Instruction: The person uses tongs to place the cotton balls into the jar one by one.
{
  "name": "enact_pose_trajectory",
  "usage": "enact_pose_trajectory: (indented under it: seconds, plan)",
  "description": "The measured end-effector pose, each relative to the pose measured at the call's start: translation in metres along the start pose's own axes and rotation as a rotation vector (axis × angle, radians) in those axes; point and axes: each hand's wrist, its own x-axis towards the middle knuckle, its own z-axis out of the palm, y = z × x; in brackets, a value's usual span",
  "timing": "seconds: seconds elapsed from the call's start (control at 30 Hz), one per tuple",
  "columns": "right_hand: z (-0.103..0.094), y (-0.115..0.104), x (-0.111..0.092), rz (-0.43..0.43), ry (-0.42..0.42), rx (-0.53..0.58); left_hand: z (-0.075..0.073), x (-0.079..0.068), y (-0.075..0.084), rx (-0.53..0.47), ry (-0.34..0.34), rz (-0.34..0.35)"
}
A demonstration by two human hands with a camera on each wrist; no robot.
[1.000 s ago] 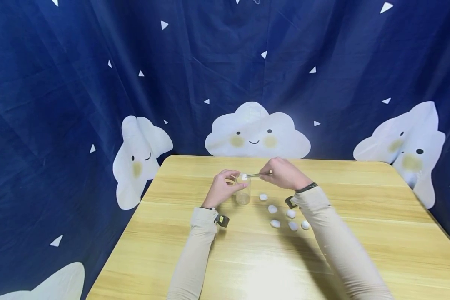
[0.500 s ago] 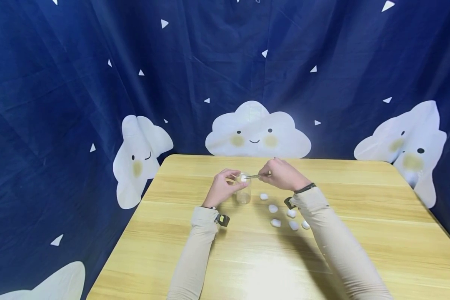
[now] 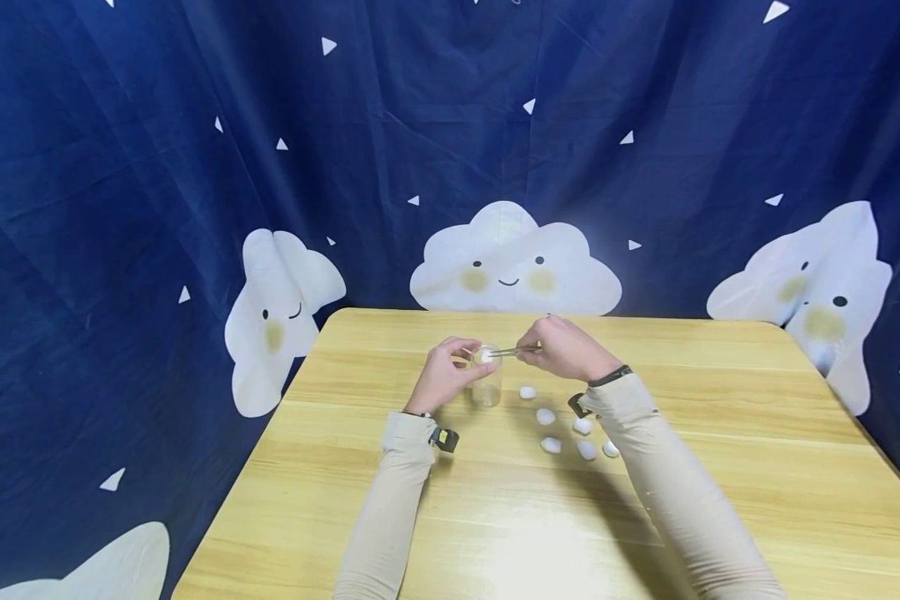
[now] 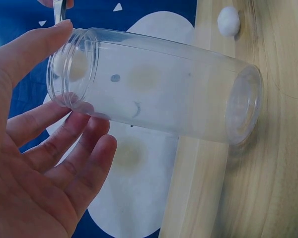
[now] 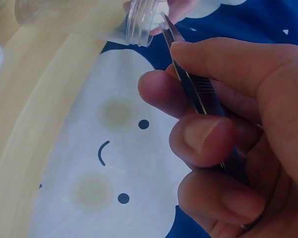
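Tweezers and a white ball meet at a clear jar's mouth

Two hands work toward the far edge of a wooden surface (image 3: 757,417), where a strip of wood separates one upright clear jar (image 3: 487,393) from a blue curtain (image 3: 457,125) printed with clouds. The left hand (image 3: 447,377) pinches the jar's neck between thumb and fingers, its lower fingers spread loosely beneath. The right hand (image 3: 566,346) pinches one pair of metal tweezers (image 3: 515,351) with curled fingers, the tips at the jar's opening. There, just inside the threaded neck, sits a single white ball (image 4: 76,67); whether the tips grip it is hard to tell.

Wood stretches wide beyond both arms to the side edges; the near edge falls outside the head view. The tweezers' rear end disappears into the right palm, the left wrist view crops the tool at its top, and the right wrist view cuts off part of the jar. Six more white balls (image 3: 545,416) lie on the surface to the right of the jar, small gaps between them, well away from any edge; the right sleeve (image 3: 690,492) partly covers the rightmost.
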Motion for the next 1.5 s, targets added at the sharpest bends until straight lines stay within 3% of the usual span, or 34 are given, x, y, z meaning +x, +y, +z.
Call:
enact_pose_trajectory:
  seconds: [0.73, 1.23, 1.5]
  plan:
    - [-0.009, -0.001, -0.01, 0.041, 0.017, 0.061, 0.0, 0.001, -0.001, -0.036, -0.02, -0.002]
    - [-0.012, 0.019, -0.037, 0.165, 0.022, 0.077, 0.0, 0.0, -0.002, 0.009, -0.008, -0.012]
    - [-0.009, 0.029, -0.045, 0.171, 0.032, 0.104, -0.001, 0.0, 0.001, 0.011, -0.012, -0.015]
